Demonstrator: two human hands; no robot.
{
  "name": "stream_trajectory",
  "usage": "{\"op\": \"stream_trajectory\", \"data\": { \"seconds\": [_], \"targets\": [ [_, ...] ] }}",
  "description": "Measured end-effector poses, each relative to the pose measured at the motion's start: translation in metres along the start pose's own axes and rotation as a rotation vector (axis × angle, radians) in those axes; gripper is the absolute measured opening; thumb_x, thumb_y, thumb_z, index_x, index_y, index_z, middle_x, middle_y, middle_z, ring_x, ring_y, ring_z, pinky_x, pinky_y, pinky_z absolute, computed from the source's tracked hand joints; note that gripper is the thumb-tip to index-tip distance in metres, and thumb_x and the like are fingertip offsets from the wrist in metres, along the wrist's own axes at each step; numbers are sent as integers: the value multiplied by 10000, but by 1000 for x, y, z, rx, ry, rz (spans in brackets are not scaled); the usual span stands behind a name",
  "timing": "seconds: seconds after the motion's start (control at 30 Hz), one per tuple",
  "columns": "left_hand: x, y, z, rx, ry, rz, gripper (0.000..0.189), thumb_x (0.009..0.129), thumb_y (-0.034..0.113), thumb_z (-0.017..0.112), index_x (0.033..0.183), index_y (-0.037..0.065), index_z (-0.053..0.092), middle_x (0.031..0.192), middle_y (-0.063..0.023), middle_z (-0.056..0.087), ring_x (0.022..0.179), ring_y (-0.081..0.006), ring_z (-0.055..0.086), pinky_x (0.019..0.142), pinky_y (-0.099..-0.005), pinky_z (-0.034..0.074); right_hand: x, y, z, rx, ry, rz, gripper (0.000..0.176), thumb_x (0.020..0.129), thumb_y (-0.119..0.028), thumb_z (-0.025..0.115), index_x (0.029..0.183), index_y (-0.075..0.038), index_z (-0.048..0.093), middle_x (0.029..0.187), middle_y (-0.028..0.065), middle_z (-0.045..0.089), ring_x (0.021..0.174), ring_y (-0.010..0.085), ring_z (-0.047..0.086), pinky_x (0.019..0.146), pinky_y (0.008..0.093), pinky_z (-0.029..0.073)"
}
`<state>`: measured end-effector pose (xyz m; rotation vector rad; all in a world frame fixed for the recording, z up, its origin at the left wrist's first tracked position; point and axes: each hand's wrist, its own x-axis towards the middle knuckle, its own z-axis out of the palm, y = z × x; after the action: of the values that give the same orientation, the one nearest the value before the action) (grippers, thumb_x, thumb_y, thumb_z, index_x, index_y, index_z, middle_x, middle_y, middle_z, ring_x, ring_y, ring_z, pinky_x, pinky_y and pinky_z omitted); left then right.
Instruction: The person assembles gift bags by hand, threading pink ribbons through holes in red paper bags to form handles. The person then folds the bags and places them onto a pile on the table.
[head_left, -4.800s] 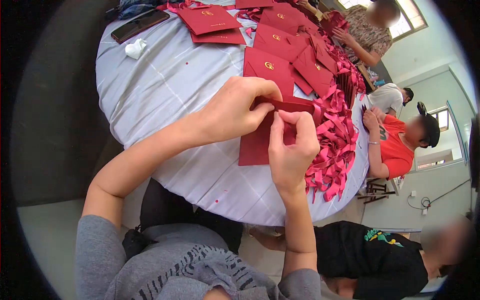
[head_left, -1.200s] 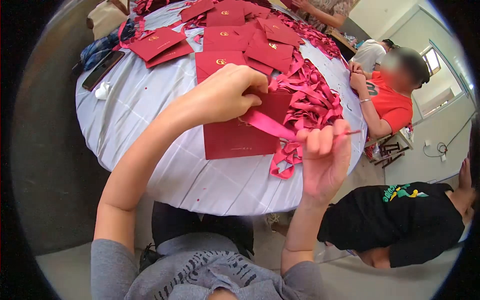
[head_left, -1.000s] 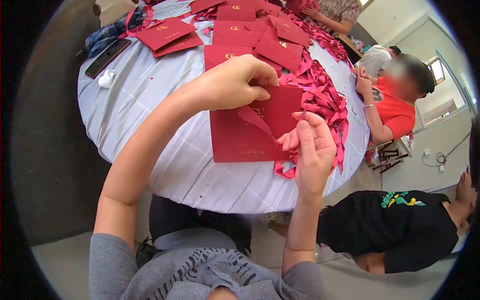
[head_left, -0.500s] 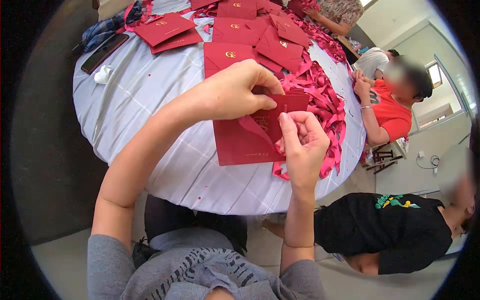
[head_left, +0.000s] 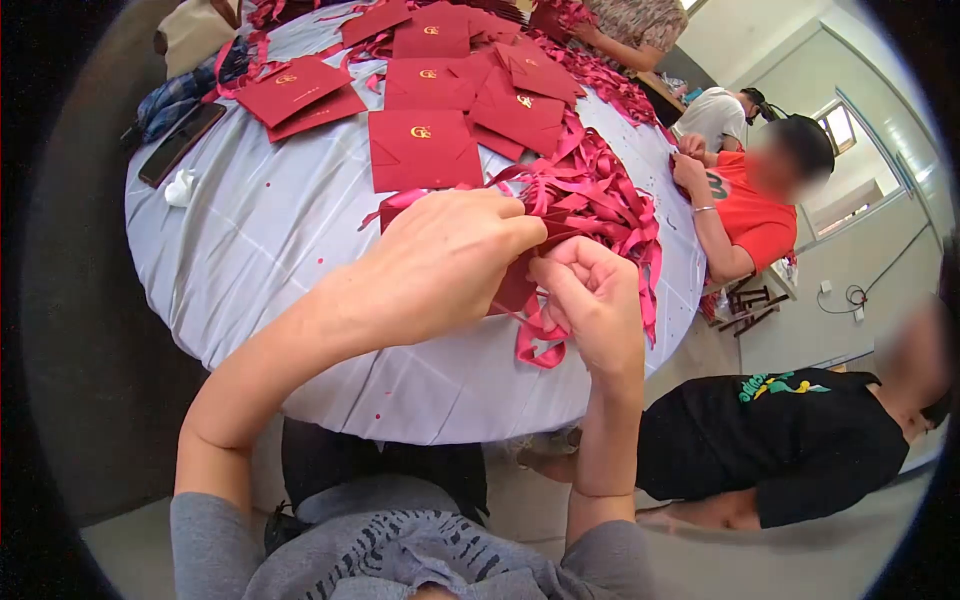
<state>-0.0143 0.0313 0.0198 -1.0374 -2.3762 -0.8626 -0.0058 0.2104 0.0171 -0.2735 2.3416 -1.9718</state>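
Note:
My left hand is closed over a red card and hides most of it; a corner of the card shows between my hands. Close against its fingertips, my right hand pinches a pink ribbon, part of which hangs below the fingers. Just beyond my hands lies a heap of pink ribbons. Red cards with gold emblems are spread on the white-covered table past my left hand.
A phone, crumpled white tissue and plaid cloth lie at the table's left. A co-worker in red sits at the right edge; a person in black is nearer. Another person's arm reaches in at the far side.
My left hand has turned and shifted down and left, now covering most of the card. The fingertips of both hands are closer together. The view has shifted slightly.

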Motion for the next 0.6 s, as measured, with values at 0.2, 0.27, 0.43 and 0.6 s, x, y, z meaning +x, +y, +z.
{"op": "stream_trajectory", "data": {
  "seconds": [0.2, 0.27, 0.43, 0.6],
  "targets": [
    [3, 0, 5, 69, 5, 33, 234, 699, -3, 562, 931, -25, 584, 819, -150, 581, 784, -327, 576, 676, -400, 454, -1, 2, 16, -766, 220, -528, 58, 762, -15, 558, 741, 0, 505, 589, 212, 532, 545, 360, 562, 509, 433, 423],
    [5, 0, 7, 67, 5, 45, 241, 694, 0, 563, 933, -24, 579, 814, -148, 577, 783, -326, 573, 673, -400, 449, -1, 0, 16, -870, 199, -555, 78, 766, -26, 553, 735, 6, 489, 611, 217, 544, 584, 373, 581, 519, 443, 431],
    [5, 1, 8, 93, -13, 46, 269, 693, 2, 564, 961, -17, 567, 821, -144, 578, 801, -321, 571, 685, -400, 448, 11, 7, 0, -348, 36, -266, 57, 830, -34, 556, 804, 15, 542, 578, 71, 533, 500, 144, 509, 452, 277, 375],
    [4, -1, 8, 72, 22, 22, 277, 705, -1, 567, 982, -14, 572, 858, -154, 593, 821, -323, 578, 705, -394, 458, 8, 19, 3, -288, 79, -279, 54, 885, -32, 551, 875, 17, 568, 641, -26, 551, 537, -2, 458, 456, 157, 320]
  ]
}}
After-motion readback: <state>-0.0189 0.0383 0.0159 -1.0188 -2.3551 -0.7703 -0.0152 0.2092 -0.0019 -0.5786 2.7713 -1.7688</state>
